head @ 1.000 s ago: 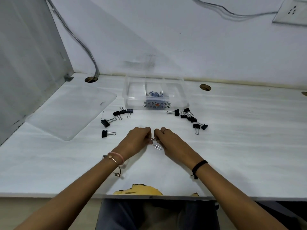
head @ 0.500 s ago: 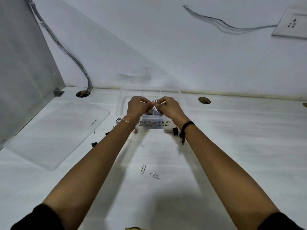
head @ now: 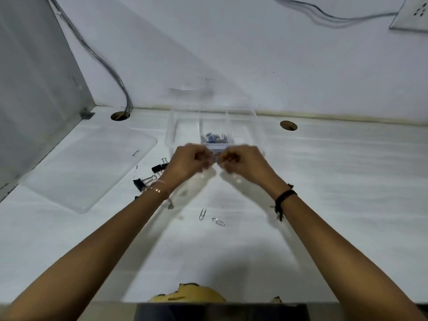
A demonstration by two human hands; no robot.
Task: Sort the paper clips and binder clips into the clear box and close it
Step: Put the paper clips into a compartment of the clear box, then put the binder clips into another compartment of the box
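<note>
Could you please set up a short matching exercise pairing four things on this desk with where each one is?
Things:
1. blue paper clips
2. clear lid
3. two silver paper clips
4. black binder clips

Places:
A. flat on the desk, far left
B. loose between the forearms
C. middle compartment of the clear box
D. beside the left wrist

Pairs: 1-C, 2-A, 3-B, 4-D

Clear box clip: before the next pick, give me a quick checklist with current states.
1. Clear box open, lid lying flat to its left: ok.
2. Paper clips gathered in the middle compartment: ok.
3. Left hand and right hand empty: cannot tell, blurred.
4. Loose paper clips on the table sorted: not ok.
5. Binder clips left of the box sorted: not ok.
6. Binder clips right of the box: cannot tell, hidden.
</note>
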